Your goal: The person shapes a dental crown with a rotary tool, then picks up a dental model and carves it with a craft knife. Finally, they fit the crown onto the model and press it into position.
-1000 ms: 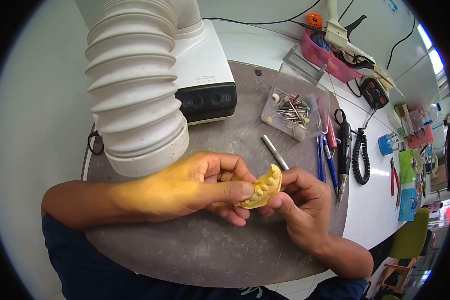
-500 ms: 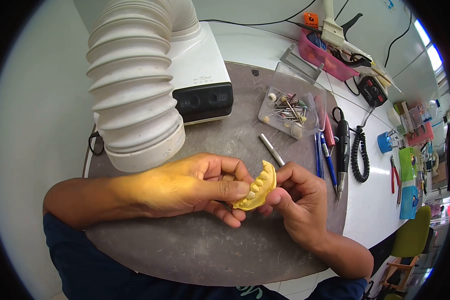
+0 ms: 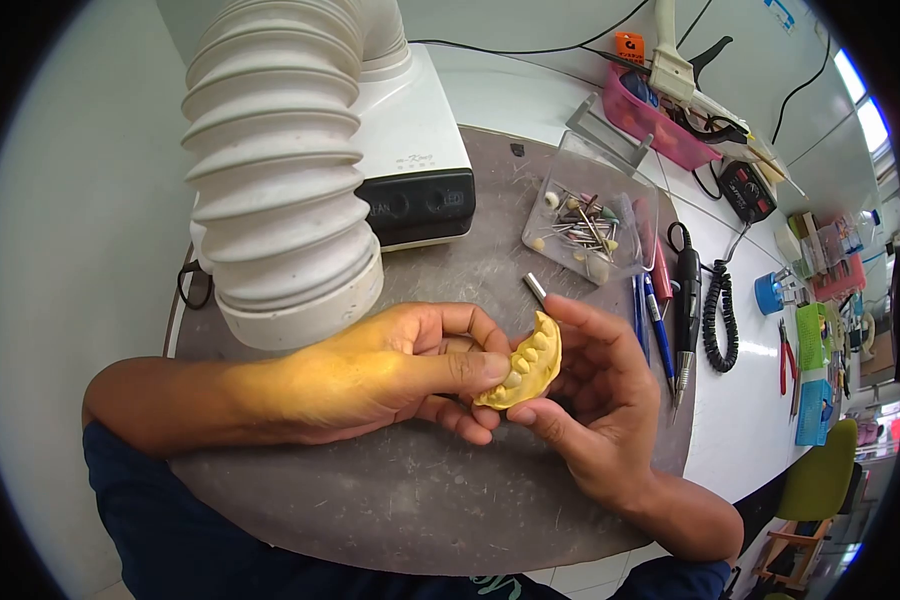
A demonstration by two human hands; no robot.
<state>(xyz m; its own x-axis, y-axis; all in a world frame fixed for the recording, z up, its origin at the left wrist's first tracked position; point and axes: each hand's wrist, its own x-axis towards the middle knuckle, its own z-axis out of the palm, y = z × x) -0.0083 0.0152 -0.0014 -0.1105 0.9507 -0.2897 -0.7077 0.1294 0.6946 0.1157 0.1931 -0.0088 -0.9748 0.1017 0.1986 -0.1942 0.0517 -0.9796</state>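
Observation:
A yellow dental model (image 3: 533, 368) with a row of teeth is held up over the grey work board (image 3: 390, 500). My left hand (image 3: 410, 375) grips its lower left end, thumb on the teeth. Around its right side curls my right hand (image 3: 605, 410), with the thumb at the lower edge and the index finger near the upper tip. A metal rod (image 3: 535, 287) lies just behind my right fingertips, partly hidden by them.
A white ribbed hose (image 3: 280, 180) hangs at the left beside a white box (image 3: 420, 150). Behind the hands sits a clear case (image 3: 625, 250) of small burs. Blue tweezers, a pen (image 3: 660, 330) and a black handpiece (image 3: 687, 300) lie at the right, near a pink basket (image 3: 660, 130).
The dental model has shifted slightly right and turned a little. My right index finger has straightened up toward its upper tip, and the right thumb has moved to its lower edge.

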